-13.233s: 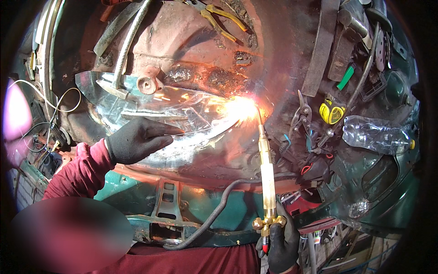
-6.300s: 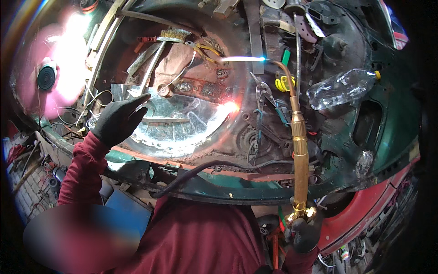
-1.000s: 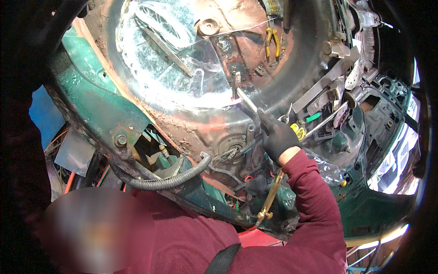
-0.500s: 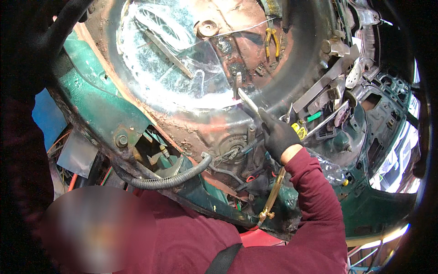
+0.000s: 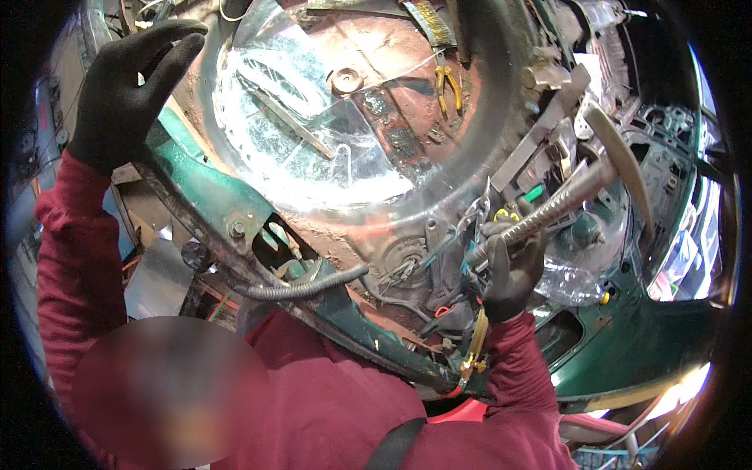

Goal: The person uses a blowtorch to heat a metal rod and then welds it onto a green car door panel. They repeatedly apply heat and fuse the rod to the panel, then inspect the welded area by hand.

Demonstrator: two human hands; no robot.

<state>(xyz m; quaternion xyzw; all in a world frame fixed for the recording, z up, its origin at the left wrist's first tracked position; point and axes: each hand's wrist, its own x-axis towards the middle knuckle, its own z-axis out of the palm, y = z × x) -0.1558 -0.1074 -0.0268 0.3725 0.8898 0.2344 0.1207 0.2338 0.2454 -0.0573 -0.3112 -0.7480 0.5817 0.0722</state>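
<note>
My right hand [image 5: 513, 270], in a black glove, is wrapped round the ribbed metal handle of a hammer [image 5: 560, 200]. The hammer's long, curved, narrow head is raised at the right, above the clutter of tools. My left hand [image 5: 125, 94], also gloved in black, is up at the left over the edge of the green car body [image 5: 204, 180]. Its thumb and fingers are apart with nothing seen between them. Ahead of both hands lies the round, rust-coloured well [image 5: 399, 43]. A bright sheet-metal patch [image 5: 313, 168] covers its left part.
Yellow-handled pliers [image 5: 448, 90], a wire brush [image 5: 431, 23] and a flat metal strip [image 5: 294, 125] lie in the well. A brass torch [image 5: 474, 348] stands by my right wrist. A clear plastic bottle [image 5: 576, 282] lies to its right. A grey corrugated hose [image 5: 305, 290] crosses the near edge.
My right hand has swung the hammer from the patch's near edge up to the right, its head now raised. My left hand has come into clearer view at the left, fingers apart.
</note>
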